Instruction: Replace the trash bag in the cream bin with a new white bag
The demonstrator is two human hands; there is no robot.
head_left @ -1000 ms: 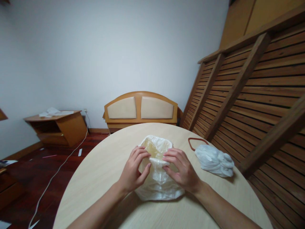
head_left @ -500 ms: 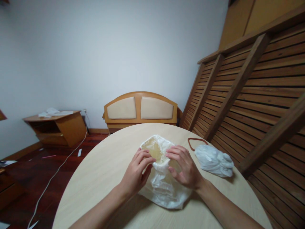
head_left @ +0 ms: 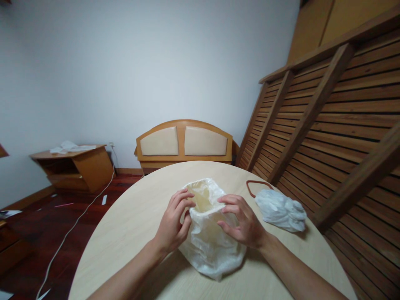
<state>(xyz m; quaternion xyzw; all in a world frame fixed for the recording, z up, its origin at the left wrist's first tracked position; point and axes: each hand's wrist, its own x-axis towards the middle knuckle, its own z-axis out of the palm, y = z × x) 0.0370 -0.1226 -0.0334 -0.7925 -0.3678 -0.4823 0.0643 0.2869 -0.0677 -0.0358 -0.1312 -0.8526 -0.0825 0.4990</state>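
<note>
A translucent whitish plastic bag [head_left: 215,250] stands on the round table in front of me, its mouth spread open and its rim thick, as if folded over. The yellowish inside shows through the opening. My left hand [head_left: 176,218] holds the rim on the left, with its fingers curled over the edge and its thumb against the outer side. On the right, my right hand [head_left: 243,221] has its fingers bent over the rim, the thumb lower along the bag's outside with a gap between. Part of each side of the bag is hidden by my hands.
A crumpled white plastic bag [head_left: 281,210] lies right of my right hand, beside a brown loop handle [head_left: 258,183]. The pale round table [head_left: 131,233] has a curved edge. Wooden slats [head_left: 312,137] lean at the right; a white cord [head_left: 75,225] runs across the floor.
The bag has turned and shifted slightly left, and its mouth is wider and more angular. My left hand has moved a little left along the rim; my right hand stays near the same place.
</note>
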